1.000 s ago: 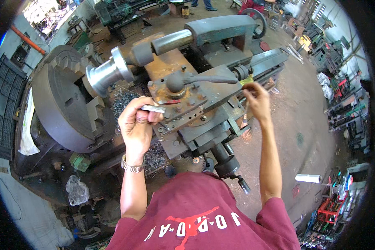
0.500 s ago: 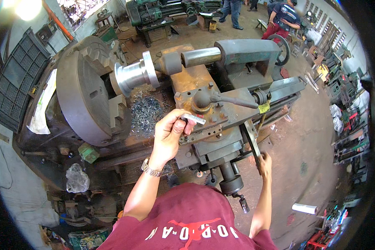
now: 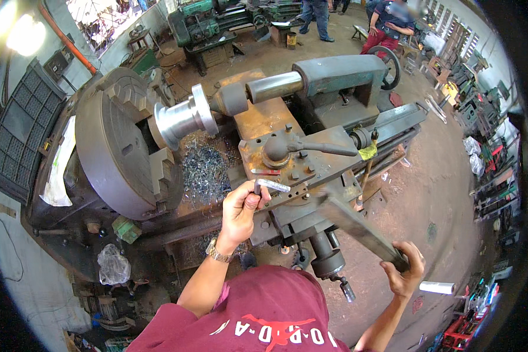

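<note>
My left hand [image 3: 239, 212] is closed on a small L-shaped metal piece [image 3: 274, 186], with one light grey arm and one dark arm. It hovers just in front of the lathe's tool post [image 3: 278, 158], where a narrow red piece [image 3: 266, 172] lies. My right hand [image 3: 406, 270] grips the lower end of a long, flat dark steel bar [image 3: 364, 230]. The bar slants up toward the cross slide, and its far end is blurred. Between the big chuck [image 3: 114, 146] and the tailstock [image 3: 346, 76] sits a shiny flanged metal workpiece [image 3: 185, 120].
Curled metal chips [image 3: 205, 167] heap beneath the workpiece. A crank handle [image 3: 347, 290] juts toward me from the carriage. A clear plastic bag [image 3: 112, 264] and a green block [image 3: 126, 229] rest at the left. Another green lathe [image 3: 199, 26] and people [image 3: 390, 26] stand farther back.
The steel bar has swung away from the carriage side, out to the right and nearer, with my right hand. My left hand has lowered slightly and turned the L-shaped piece.
</note>
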